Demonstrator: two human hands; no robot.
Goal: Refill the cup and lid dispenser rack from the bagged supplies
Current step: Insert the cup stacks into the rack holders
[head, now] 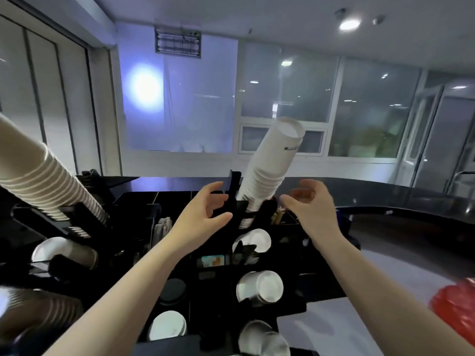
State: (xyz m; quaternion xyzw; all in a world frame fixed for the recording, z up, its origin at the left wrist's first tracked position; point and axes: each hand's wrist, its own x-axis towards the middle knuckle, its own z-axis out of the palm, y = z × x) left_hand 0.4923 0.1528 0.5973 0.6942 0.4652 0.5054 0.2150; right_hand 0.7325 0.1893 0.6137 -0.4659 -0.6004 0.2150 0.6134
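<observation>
A tall stack of white paper cups [272, 165] stands tilted in the top slot of the black dispenser rack [210, 283], leaning up to the right. My left hand [203, 214] hovers just left of the stack's base with relaxed fingers, holding nothing. On the other side, my right hand [308, 204] is equally free, its fingers loosely spread. Neither hand touches the cups. Lower rack slots show white cup ends [259, 286] and a black lid stack [172, 291].
A long stack of ribbed cups [43, 176] juts from the rack at the upper left. Another cup stack [38, 312] lies at the lower left. A red bag [455, 309] sits at the right edge. A dark curved counter [385, 199] runs behind.
</observation>
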